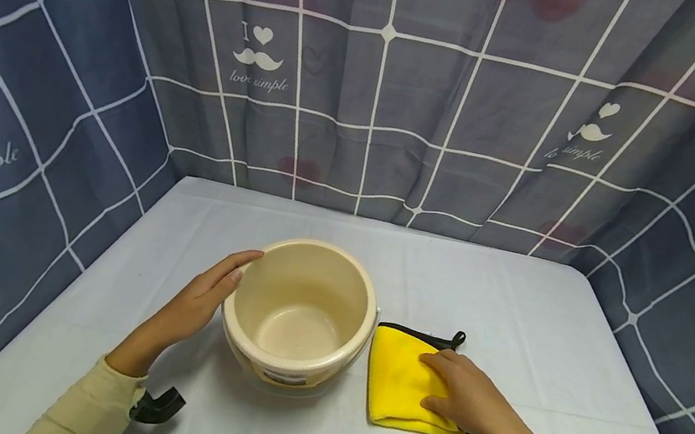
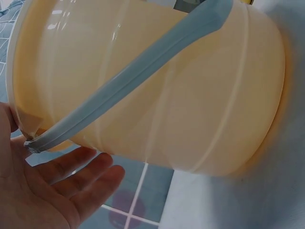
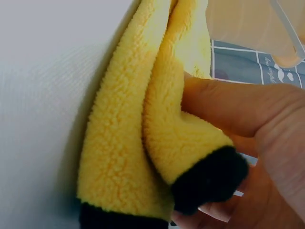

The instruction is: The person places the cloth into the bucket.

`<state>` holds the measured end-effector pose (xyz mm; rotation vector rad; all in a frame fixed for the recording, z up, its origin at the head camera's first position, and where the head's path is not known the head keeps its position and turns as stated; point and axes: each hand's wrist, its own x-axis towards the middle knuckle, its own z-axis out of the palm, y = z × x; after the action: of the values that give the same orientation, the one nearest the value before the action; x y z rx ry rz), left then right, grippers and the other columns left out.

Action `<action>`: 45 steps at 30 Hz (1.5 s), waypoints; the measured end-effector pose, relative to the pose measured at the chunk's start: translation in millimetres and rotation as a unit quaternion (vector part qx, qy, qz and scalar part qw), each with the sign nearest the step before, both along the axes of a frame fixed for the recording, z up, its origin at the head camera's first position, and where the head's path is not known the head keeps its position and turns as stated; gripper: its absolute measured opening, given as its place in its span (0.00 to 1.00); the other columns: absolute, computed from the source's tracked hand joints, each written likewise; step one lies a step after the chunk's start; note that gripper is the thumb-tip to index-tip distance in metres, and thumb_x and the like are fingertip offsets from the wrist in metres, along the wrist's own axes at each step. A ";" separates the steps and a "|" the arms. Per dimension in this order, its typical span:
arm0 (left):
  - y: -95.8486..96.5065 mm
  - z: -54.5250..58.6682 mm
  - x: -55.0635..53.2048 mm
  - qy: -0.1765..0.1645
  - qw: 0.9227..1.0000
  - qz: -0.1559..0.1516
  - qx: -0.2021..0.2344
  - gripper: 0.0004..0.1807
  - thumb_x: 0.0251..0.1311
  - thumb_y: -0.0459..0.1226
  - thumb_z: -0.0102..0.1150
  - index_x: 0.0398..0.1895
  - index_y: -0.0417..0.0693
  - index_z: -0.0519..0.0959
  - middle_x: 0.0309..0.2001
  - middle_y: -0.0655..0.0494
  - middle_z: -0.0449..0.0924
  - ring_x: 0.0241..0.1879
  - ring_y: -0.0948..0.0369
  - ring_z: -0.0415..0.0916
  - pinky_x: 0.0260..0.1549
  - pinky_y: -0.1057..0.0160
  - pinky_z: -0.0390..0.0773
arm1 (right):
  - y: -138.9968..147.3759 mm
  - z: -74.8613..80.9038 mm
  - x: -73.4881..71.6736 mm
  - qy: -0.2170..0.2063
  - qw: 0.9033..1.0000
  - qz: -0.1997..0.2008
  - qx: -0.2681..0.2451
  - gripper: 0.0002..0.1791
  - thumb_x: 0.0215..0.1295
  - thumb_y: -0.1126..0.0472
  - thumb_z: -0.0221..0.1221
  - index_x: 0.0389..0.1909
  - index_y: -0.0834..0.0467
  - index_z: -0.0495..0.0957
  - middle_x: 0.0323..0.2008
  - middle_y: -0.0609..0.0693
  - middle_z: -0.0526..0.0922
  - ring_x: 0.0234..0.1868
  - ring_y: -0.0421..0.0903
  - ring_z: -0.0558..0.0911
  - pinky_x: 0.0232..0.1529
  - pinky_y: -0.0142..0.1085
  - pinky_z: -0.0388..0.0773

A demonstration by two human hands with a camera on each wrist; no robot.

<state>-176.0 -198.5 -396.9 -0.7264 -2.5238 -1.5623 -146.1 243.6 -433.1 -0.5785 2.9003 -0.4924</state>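
Soft light whitens the table (image 1: pixel 530 327) to its far edge; the curtain (image 1: pixel 337 76) looks dimmer. A faint shadow falls beside the bucket (image 1: pixel 307 287), glare flecks its side, and both wrist views look slightly soft.

From here the left hand (image 2: pixel 52 188) seems to touch the pale bucket (image 2: pixel 205 105) near its rim (image 2: pixel 10 71), a grey handle (image 2: pixel 133 75) slanting across.

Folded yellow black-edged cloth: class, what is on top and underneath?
The right hand touches the top of the cloth. The white tabletop shows around it; whatever lies underneath is covered.
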 end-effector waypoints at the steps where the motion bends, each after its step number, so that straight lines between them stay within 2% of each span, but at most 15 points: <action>1: -0.1 -0.4 -0.1 0.000 1.000 0.000 0.003 0.23 0.83 0.40 0.35 0.75 0.47 0.65 0.74 0.48 0.64 0.73 0.57 0.58 0.65 0.75 0.55 | -0.5 0.0 -0.1 0.002 1.000 0.001 0.000 0.31 0.57 0.58 0.74 0.61 0.61 0.79 0.59 0.59 0.78 0.59 0.60 0.76 0.60 0.57 0.72; 9: 0.4 -2.0 -0.7 0.007 1.000 -0.004 0.016 0.23 0.83 0.38 0.35 0.75 0.45 0.65 0.73 0.44 0.64 0.73 0.47 0.57 0.64 0.77 0.55 | -1.6 -3.0 -1.0 0.024 1.000 0.014 -0.006 0.24 0.56 0.63 0.74 0.54 0.61 0.81 0.52 0.56 0.83 0.53 0.58 0.81 0.56 0.55 0.75; 14: 0.5 -0.8 -0.2 0.003 1.000 -0.003 0.015 0.23 0.83 0.38 0.35 0.75 0.46 0.65 0.73 0.45 0.64 0.72 0.50 0.58 0.64 0.76 0.56 | -2.3 -2.9 -0.9 0.015 1.000 0.010 -0.014 0.22 0.57 0.65 0.73 0.53 0.62 0.81 0.50 0.55 0.83 0.50 0.56 0.81 0.54 0.54 0.77; 20: 0.4 -0.4 -0.2 0.003 1.000 -0.004 0.017 0.23 0.83 0.39 0.36 0.75 0.45 0.65 0.73 0.44 0.64 0.72 0.49 0.59 0.64 0.76 0.57 | -3.6 -2.8 -1.5 0.022 0.999 0.010 -0.028 0.21 0.54 0.68 0.70 0.51 0.61 0.82 0.46 0.51 0.84 0.43 0.47 0.80 0.48 0.50 0.78; 26: 0.4 0.8 0.1 0.007 1.000 -0.009 0.017 0.23 0.83 0.38 0.36 0.75 0.44 0.65 0.73 0.44 0.64 0.72 0.47 0.59 0.63 0.77 0.58 | -2.4 -3.2 1.5 0.065 0.997 0.016 -0.045 0.21 0.54 0.67 0.68 0.51 0.60 0.81 0.47 0.49 0.84 0.43 0.45 0.80 0.47 0.48 0.79; 32: -0.3 1.5 -0.2 0.000 1.000 -0.006 0.014 0.23 0.83 0.38 0.36 0.75 0.46 0.64 0.73 0.44 0.65 0.71 0.47 0.60 0.62 0.77 0.58 | 2.2 2.8 2.1 0.122 0.990 0.027 -0.057 0.21 0.52 0.67 0.68 0.49 0.59 0.81 0.45 0.47 0.83 0.41 0.42 0.79 0.44 0.44 0.80; 37: -0.3 2.9 -0.8 0.000 1.000 -0.005 0.015 0.23 0.83 0.38 0.36 0.75 0.45 0.64 0.73 0.44 0.64 0.72 0.47 0.59 0.62 0.77 0.58 | 3.6 11.6 0.8 0.168 0.982 0.045 -0.076 0.20 0.51 0.70 0.68 0.48 0.58 0.81 0.42 0.42 0.81 0.36 0.37 0.75 0.39 0.38 0.78; 45: 1.1 2.9 0.1 -0.005 1.000 -0.006 0.017 0.23 0.83 0.38 0.37 0.75 0.44 0.64 0.73 0.43 0.64 0.72 0.46 0.58 0.62 0.78 0.57 | 2.6 22.1 -4.0 0.230 0.965 0.074 -0.101 0.21 0.48 0.72 0.69 0.46 0.58 0.81 0.40 0.43 0.80 0.34 0.36 0.73 0.34 0.35 0.77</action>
<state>-176.0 -197.4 -394.0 -0.7320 -2.4974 -1.6116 -150.1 246.2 -411.0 -1.0604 3.2174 -0.7237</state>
